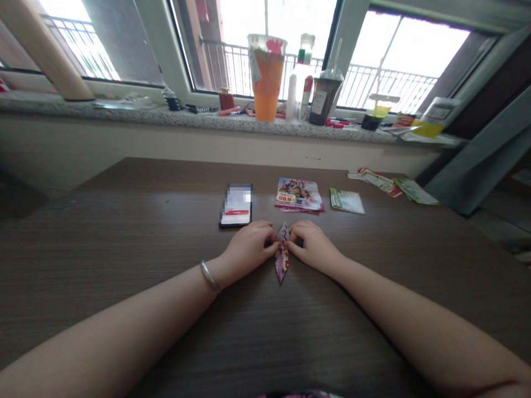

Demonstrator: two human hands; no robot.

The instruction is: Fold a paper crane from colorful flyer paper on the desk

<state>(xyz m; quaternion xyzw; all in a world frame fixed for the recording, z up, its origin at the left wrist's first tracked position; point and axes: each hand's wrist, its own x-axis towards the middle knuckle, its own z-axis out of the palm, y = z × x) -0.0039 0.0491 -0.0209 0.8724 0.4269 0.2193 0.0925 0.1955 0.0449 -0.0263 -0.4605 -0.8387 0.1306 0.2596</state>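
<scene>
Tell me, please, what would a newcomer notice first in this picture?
Probably the tall cup with orange contents, standing on the sill before the bright window. Next, the colourful folded paper on the dark table, pinched between the left hand and the right hand. Beyond them lie a lit phone and, to its right, printed leaflets.

L hand [252, 242], R hand [314, 246] close tog., pinching; hidden fingers prob. curled.
</scene>
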